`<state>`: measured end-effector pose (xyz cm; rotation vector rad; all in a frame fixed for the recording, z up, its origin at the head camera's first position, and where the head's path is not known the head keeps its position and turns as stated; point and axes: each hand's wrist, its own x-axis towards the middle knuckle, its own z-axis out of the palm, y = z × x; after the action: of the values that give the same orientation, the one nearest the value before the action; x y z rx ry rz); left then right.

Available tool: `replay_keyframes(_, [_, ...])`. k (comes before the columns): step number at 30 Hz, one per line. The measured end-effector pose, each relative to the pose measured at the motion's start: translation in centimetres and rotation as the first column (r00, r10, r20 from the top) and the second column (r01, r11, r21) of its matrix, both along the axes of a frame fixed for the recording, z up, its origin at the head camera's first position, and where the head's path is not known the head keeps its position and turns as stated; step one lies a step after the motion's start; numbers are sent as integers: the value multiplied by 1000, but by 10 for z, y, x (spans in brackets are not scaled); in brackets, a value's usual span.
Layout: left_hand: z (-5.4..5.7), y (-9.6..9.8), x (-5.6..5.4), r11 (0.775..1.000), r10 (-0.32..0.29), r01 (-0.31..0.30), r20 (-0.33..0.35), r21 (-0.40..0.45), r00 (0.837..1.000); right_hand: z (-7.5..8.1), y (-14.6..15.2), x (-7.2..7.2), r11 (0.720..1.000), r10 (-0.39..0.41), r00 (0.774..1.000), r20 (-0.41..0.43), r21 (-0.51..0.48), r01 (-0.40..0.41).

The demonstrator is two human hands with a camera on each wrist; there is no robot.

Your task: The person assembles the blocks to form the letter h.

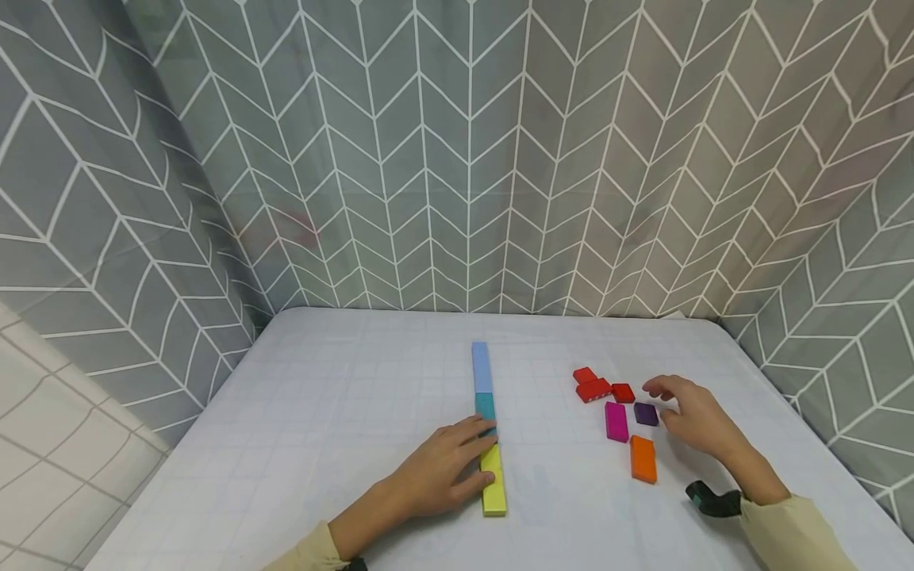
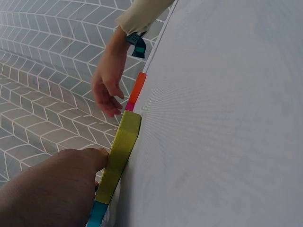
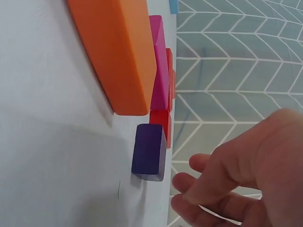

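A straight row on the table holds a light blue block (image 1: 481, 366), a teal block (image 1: 485, 405) and a yellow block (image 1: 493, 493), end to end. My left hand (image 1: 451, 469) lies over the row from the left, its extended fingers touching the yellow block and the part just beyond it, which they partly hide. Beside a small dark purple block (image 1: 646, 414) hovers my right hand (image 1: 694, 414), fingers loosely bent and nothing between them. In the right wrist view the purple block (image 3: 148, 150) stands apart from the fingertips.
Left of the purple block lies a magenta block (image 1: 616, 422), with an orange block (image 1: 643, 459) nearer me. Several red blocks (image 1: 593, 389) cluster behind them. Patterned grey curtains (image 1: 443, 159) border the white table (image 1: 321, 381) at the back and sides.
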<state>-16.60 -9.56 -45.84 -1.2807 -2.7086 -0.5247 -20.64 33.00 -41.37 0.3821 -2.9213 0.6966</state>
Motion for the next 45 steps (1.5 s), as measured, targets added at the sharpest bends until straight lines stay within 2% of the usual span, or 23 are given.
replay_keyframes(12, [1, -1, -1, 1000, 0, 0, -8, 10, 1000, 4, -18, 2, 996, 28, 996, -90, -78, -35])
replay_keyframes(16, [1, -2, 0, 1000, -3, 3, 4, 18, 1000, 0, -25, -3, 991, 92, 991, -101, -92, -102])
replay_keyframes(22, [-2, -2, 1, 999, -20, 20, -14, 38, 1000, -8, -33, -13, 974, 196, 971, -133, -89, -209])
replay_keyframes(25, [-4, -2, 0, 999, -21, 22, -22, 39, 1000, -9, -37, -17, 967, 232, 965, -121, -79, -242])
replay_keyframes(28, [-5, -1, 0, 999, -18, 19, -28, 34, 999, -10, -39, -20, 969, 235, 968, -87, -53, -240])
replay_keyframes(34, [-5, -1, 0, 999, -17, 18, -36, 30, 999, -9, -35, -22, 984, 177, 982, -60, -1, -178])
replay_keyframes(42, [-3, -1, 0, 999, -17, 18, -33, 28, 999, -8, -29, -23, 985, 168, 985, 29, 34, -169])
replay_keyframes(45, [-3, -1, 0, 999, -17, 18, -30, 26, 999, -9, -28, -24, 985, 156, 987, 38, 63, -159])
